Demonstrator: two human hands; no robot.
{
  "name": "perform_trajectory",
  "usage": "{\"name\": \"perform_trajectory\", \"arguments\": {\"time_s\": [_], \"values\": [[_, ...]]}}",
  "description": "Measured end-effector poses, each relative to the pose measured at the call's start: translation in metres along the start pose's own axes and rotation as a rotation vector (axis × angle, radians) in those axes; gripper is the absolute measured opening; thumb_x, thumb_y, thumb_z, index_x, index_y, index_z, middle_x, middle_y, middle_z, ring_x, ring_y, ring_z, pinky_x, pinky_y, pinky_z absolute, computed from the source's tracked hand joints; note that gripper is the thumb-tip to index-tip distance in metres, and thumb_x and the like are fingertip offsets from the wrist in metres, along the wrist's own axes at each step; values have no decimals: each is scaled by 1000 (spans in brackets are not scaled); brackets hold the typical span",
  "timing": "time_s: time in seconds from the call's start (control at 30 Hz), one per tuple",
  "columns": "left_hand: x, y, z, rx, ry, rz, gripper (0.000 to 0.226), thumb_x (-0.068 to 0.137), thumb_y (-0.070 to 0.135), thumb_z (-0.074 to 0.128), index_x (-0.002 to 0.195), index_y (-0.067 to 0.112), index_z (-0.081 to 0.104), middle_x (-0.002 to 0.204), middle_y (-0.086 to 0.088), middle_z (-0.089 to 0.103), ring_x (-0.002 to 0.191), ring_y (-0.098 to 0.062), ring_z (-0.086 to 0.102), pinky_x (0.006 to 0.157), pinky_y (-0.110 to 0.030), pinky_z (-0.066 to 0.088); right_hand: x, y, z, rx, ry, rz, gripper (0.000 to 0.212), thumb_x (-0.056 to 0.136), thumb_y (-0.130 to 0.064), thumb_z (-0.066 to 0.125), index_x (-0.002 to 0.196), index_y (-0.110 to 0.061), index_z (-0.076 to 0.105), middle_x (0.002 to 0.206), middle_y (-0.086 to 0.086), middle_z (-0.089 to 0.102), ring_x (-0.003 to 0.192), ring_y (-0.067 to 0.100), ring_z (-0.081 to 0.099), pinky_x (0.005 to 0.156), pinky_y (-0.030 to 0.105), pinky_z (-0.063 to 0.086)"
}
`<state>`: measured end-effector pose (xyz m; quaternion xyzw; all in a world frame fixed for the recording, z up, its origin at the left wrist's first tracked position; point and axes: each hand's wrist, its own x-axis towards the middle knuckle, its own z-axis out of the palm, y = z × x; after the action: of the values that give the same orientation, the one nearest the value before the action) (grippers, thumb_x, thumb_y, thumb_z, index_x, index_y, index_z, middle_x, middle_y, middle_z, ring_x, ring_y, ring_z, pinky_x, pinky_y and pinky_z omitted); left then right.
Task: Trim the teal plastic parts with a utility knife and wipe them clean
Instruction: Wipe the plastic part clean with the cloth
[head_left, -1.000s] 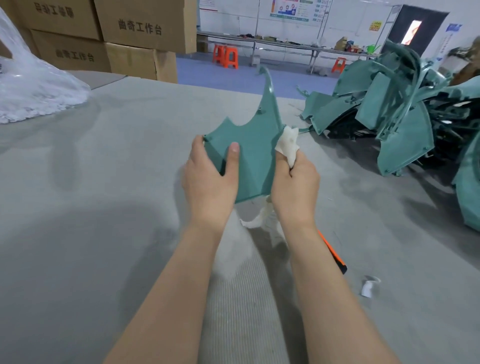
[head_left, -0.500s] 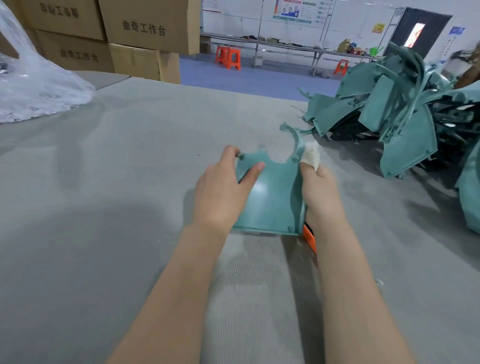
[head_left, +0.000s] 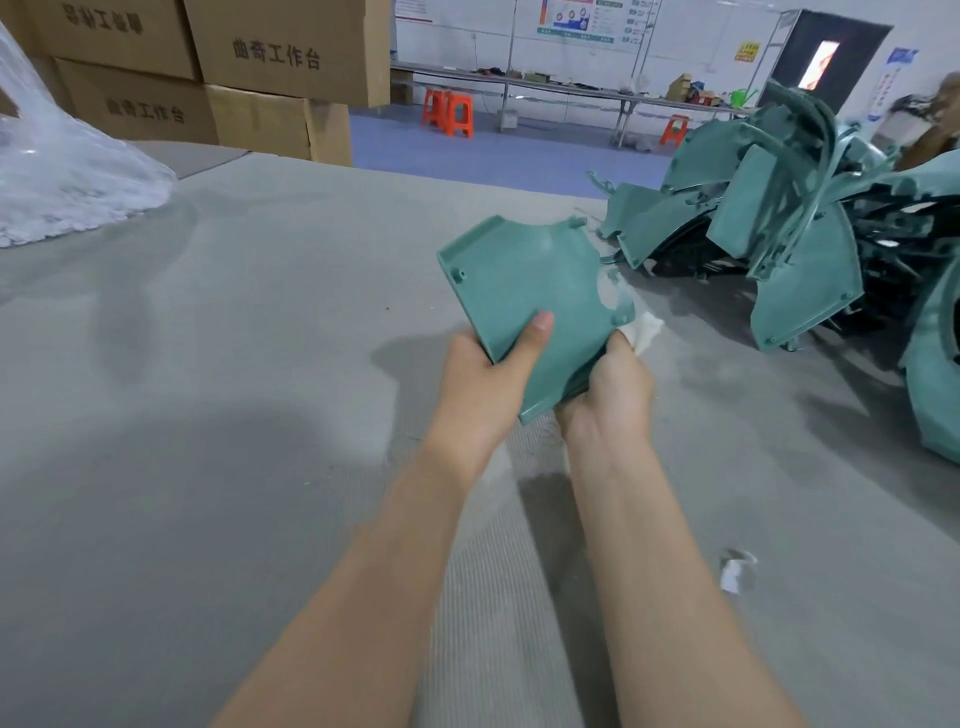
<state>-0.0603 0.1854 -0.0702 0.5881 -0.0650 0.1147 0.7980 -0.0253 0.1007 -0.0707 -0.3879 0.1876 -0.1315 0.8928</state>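
Grey felt covers the wide worktable (head_left: 208, 415) that fills most of the frame, with stacked cardboard boxes (head_left: 285, 47) at the upper left and a heaped pile of teal parts (head_left: 800, 234) along the right edge. Just above the centre, one teal part (head_left: 535, 291) is held up off the table, its flat face toward the camera. The left hand (head_left: 483, 384) grips its lower left edge, thumb laid on the face and fingers hidden behind. The right hand (head_left: 608, 400) is curled at the lower right edge, bunching a white cloth (head_left: 647, 330) against the plastic. No utility knife is in view, so this piece looks to be past trimming and in its wipe. The pile suggests much work is left, though which of those parts are finished cannot be told. A small white scrap (head_left: 733, 571) lies at the lower right.
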Motion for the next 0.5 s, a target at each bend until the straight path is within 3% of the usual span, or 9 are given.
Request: {"name": "perform_trajectory", "arguments": {"time_s": [0.07, 0.13, 0.2, 0.27, 0.37, 0.43, 0.5], "values": [[3, 3, -7, 15, -46, 34, 13, 91, 14, 64, 86, 26, 67, 77, 19, 72, 76, 1, 69, 64, -14, 52, 1, -1, 0, 2, -18, -2, 14, 95, -5, 48, 96, -3, 62, 85, 12, 70, 77, 28, 67, 83, 45, 56], [2, 9, -15, 45, -136, 69, 16, 91, 13, 63, 89, 28, 68, 81, 20, 72, 80, 2, 69, 69, -15, 53, 7, -6, -5, 34, -5, 11, 19, 96, -7, 47, 110, -2, 60, 107, 17, 70, 95, 33, 68, 94, 50, 53], [2, 12, -22, 52, -232, 75, 19, 90, 11, 63, 91, 29, 69, 88, 17, 73, 87, -2, 69, 75, -17, 54, 14, -14, -12, 36, 20, -3, 19, 97, -5, 45, 109, -4, 60, 116, 18, 67, 99, 31, 67, 98, 49, 50], [2, 14, -30, 42, -302, 53, 18, 87, 13, 63, 94, 28, 70, 95, 15, 73, 91, -4, 69, 79, -19, 54, 18, -20, -19, 21, 15, -3, 19, 97, -2, 44, 91, -6, 62, 97, 12, 70, 82, 24, 67, 96, 43, 52], [5, 21, -47, -53, -339, 3, 23, 80, 17, 67, 103, 22, 68, 101, 9, 73, 96, -8, 69, 81, -22, 54, 22, -28, -26, 87, 32, 17, 28, 96, 1, 44, 74, -9, 58, 66, 4, 65, 58, 16, 61, 71, 34, 55], [8, 25, -59, -170, -327, -48, 22, 82, 15, 69, 104, 17, 69, 105, 2, 73, 97, -14, 69, 78, -25, 56, 27, -37, -33, 187, 86, 20, 33, 98, 0, 44, 67, -12, 49, 47, -1, 56, 46, 12, 51, 55, 25, 50], [11, 23, -61, -228, -262, -62, 21, 82, 16, 69, 104, 15, 69, 104, 0, 74, 96, -15, 70, 75, -26, 56, 29, -41, -37, 254, 101, 10, 35, 99, -2, 42, 66, -13, 45, 50, 0, 52, 51, 13, 47, 65, 27, 48]]}}
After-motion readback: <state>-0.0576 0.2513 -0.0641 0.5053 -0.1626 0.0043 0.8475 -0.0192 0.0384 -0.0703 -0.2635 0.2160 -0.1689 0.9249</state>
